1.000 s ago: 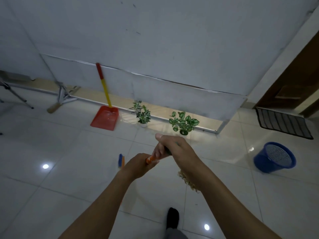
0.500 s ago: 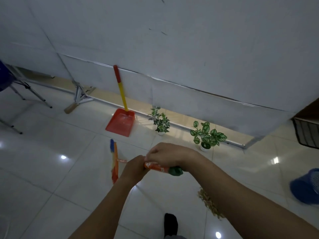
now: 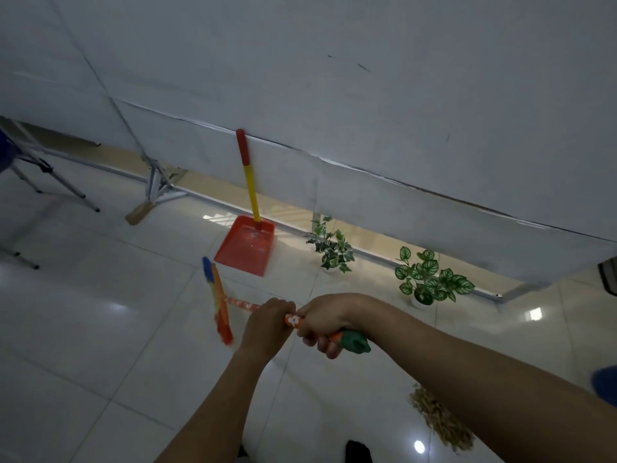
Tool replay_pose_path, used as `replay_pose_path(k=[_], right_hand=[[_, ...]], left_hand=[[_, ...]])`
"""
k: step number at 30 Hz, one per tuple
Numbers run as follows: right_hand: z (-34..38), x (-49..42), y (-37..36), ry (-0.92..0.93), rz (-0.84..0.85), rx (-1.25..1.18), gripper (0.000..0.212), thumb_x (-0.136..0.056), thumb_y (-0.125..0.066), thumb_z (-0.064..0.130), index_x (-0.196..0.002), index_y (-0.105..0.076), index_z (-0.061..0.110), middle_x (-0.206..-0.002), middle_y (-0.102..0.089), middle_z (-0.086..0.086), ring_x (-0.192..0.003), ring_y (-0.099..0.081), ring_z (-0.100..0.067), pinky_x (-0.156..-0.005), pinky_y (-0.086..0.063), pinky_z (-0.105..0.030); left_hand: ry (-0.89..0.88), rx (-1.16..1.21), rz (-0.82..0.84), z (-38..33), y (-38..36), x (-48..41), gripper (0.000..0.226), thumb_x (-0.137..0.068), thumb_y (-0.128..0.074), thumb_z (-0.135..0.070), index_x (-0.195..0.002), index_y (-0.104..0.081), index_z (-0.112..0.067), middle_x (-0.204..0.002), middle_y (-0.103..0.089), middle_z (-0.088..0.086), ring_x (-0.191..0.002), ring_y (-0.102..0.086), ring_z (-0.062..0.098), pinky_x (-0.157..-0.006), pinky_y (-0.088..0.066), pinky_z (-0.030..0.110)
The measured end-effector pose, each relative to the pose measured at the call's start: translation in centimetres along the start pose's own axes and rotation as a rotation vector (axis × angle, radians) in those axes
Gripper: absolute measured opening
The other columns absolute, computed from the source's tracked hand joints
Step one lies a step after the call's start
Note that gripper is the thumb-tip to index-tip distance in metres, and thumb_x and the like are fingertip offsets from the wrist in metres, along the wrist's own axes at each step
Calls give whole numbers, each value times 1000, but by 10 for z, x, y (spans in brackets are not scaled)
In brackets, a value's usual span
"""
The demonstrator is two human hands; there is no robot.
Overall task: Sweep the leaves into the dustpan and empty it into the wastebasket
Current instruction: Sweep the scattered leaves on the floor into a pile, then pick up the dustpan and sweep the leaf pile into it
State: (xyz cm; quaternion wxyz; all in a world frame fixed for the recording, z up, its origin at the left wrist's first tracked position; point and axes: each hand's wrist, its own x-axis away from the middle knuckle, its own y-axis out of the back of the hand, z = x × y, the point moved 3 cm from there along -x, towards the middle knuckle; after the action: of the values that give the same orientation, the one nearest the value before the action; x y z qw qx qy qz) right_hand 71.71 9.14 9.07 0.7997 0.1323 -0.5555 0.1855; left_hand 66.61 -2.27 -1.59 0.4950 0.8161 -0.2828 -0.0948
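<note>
Both my hands grip the orange patterned handle of a broom (image 3: 218,304). My left hand (image 3: 270,324) holds it lower down, and my right hand (image 3: 329,317) holds it near the green end cap. The orange and blue broom head points left, raised off the floor. A red dustpan (image 3: 247,247) with a yellow and red handle leans against the white wall ahead. A pile of dry tan leaves (image 3: 440,421) lies on the tiles at lower right, partly hidden by my right forearm. The blue wastebasket (image 3: 606,385) is cut off at the right edge.
Two small potted green plants (image 3: 332,247) (image 3: 430,279) stand by the wall base. Metal stand legs (image 3: 160,185) and a wooden block (image 3: 138,213) sit at left, with more tripod legs (image 3: 50,175) farther left. My dark shoe (image 3: 359,452) shows at the bottom. The glossy white tile floor reflects ceiling lights.
My view has swung left and up, so the wastebasket slid to the right edge and the dustpan moved toward centre. The broom rose from near vertical to almost horizontal, head pointing left.
</note>
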Motion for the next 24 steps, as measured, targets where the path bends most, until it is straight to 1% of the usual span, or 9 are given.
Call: replay_pose_path(k=[2,5,7,9,11,12,15,20,24], right_hand=[[25,-10,-8,-13,-22,-7,9,-99,-35,10,-107,-40,11,-65,-37,-3,-48,-29,-10,-39,-29,-17],[60,-20,-18,-33,-43,-35,7,-100,-34,10,-104,-39,9,-64,-35,-3,-48,-28,-10,-37,-28,-17],[77,-19,-22,-47,-72,-63,6,-101,-34,10,-104,-38,8,-64,-35,-3,-48,-28,-10,-36,-28,-16],[87,-17,-22,-44,-109,-99,6,-101,-34,8,-105,-38,7,-64,-36,-5,-48,-28,-10,-35,-28,-13],[93,-16,-17,-39,-144,-133,12,-101,-35,7,-111,-40,8,-64,-36,-5,-48,-27,-11,-35,-27,-13],[95,-16,-15,-45,-153,-144,14,-101,-34,7,-113,-40,9,-64,-35,-5,-48,-27,-11,-35,-27,-13],[110,-19,-1,-65,-192,-168,6,-100,-34,5,-104,-39,6,-63,-35,-6,-45,-27,-11,-37,-26,-13],[133,-33,40,-100,-251,-208,7,-98,-33,2,-100,-39,5,-59,-36,-6,-36,-28,-11,-38,-27,-14],[152,-60,74,-127,-303,-214,17,-97,-32,2,-84,-42,5,-59,-39,-7,-41,-31,-13,-44,-27,-20]], left_hand=[[-39,-9,48,24,10,-13,13,-83,-59,-22,-84,-67,-12,-84,-67,4,-83,-61,19,-66,-51,36],[-122,60,115,56,28,-29,15,-83,-63,-29,-89,-65,-15,-89,-67,0,-89,-60,18,-71,-53,38],[-143,96,150,80,41,-36,25,-82,-68,-34,-103,-65,-22,-102,-68,-5,-99,-59,13,-80,-53,33],[-144,68,167,106,53,-44,37,-83,-69,-38,-117,-62,-26,-118,-64,-9,-111,-57,9,-91,-49,27],[-133,41,170,128,65,-55,40,-86,-66,-39,-123,-59,-28,-126,-61,-10,-119,-54,8,-95,-46,26],[-128,33,173,137,70,-62,39,-87,-65,-40,-124,-59,-29,-127,-60,-10,-120,-53,9,-95,-46,26],[-120,12,194,155,88,-92,38,-88,-63,-42,-124,-58,-30,-129,-60,-8,-120,-54,12,-96,-49,30],[-119,-40,212,166,112,-157,43,-89,-61,-40,-129,-54,-25,-130,-59,-1,-117,-57,18,-94,-52,34],[-85,-79,176,171,122,-212,39,-88,-64,-32,-125,-57,-21,-124,-62,4,-109,-61,22,-84,-51,30]])
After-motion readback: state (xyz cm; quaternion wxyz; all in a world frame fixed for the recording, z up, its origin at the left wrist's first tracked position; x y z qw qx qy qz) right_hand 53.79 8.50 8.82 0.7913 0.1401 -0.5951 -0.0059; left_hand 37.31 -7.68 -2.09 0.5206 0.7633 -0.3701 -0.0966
